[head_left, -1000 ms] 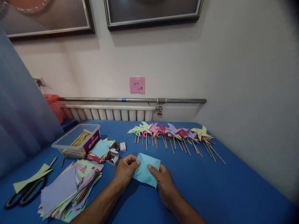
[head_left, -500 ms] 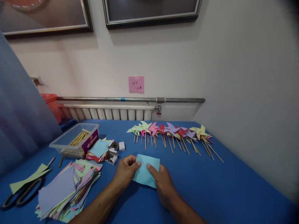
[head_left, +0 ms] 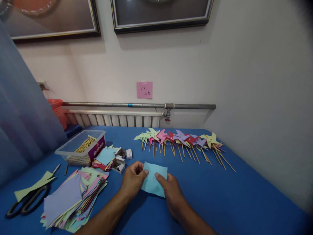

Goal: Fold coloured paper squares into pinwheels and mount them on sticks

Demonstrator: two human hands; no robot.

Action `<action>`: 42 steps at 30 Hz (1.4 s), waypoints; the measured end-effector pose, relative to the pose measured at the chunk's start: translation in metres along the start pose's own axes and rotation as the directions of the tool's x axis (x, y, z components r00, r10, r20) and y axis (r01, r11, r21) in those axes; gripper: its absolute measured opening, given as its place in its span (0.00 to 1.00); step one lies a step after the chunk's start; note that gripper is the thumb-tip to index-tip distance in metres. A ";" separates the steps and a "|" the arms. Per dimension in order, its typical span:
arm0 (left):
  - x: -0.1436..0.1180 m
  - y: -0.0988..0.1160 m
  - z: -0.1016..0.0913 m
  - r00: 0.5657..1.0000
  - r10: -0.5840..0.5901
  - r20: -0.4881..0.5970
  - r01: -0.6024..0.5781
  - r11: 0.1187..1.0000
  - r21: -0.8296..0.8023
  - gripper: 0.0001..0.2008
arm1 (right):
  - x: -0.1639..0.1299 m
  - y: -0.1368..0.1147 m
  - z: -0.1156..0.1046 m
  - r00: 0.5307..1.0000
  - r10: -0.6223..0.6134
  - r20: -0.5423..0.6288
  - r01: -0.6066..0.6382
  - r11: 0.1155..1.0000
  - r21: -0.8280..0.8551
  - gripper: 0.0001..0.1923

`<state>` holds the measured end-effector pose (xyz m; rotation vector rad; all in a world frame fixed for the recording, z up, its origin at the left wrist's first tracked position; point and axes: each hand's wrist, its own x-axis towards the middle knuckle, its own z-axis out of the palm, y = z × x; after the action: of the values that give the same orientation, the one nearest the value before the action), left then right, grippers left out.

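Between my two hands is a light blue square of paper [head_left: 154, 184], held up over the blue table with its face toward me. My left hand [head_left: 134, 179] pinches its left edge, thumb in front and fingers curled behind. On the right edge, my right hand [head_left: 171, 189] grips it the same way, its thumb lying near the middle of the sheet. The fingers behind the paper are partly hidden. Just beyond my left hand stand small open boxes of metal pins [head_left: 119, 165] beside a pile of small coloured paper squares [head_left: 107, 156].
Paper pinwheels on sticks [head_left: 181, 137] lie in a row at the back. At left are a clear tub of sticks [head_left: 64, 150], a stack of coloured paper [head_left: 63, 200], and black-handled scissors [head_left: 34, 200] under green paper strips. A radiator pipe [head_left: 146, 105] runs along the wall.
The whole view has shifted slightly, so the table things sit a little farther right. Both hands keep their hold on the blue paper, with hardly any movement.
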<state>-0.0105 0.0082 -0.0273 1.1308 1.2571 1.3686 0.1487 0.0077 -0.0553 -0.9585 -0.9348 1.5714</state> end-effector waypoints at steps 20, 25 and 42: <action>-0.009 0.001 -0.003 0.922 0.387 0.029 -0.371 0.857 0.359 0.06 | 0.004 0.006 -0.004 0.999 0.001 0.039 -0.001 1.000 -0.001 0.26; -0.013 0.002 -0.003 0.876 0.460 0.147 -0.478 0.780 0.404 0.07 | 0.004 0.006 -0.003 1.000 -0.001 0.025 0.000 1.000 0.023 0.26; -0.002 0.006 -0.005 0.972 -0.158 0.176 0.166 0.986 -0.032 0.21 | 0.002 0.001 0.002 1.000 -0.007 -0.013 0.008 0.992 0.129 0.28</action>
<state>-0.0153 0.0055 -0.0212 1.0662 1.1596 1.1473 0.1463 0.0092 -0.0552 -0.8720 -0.8161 1.5974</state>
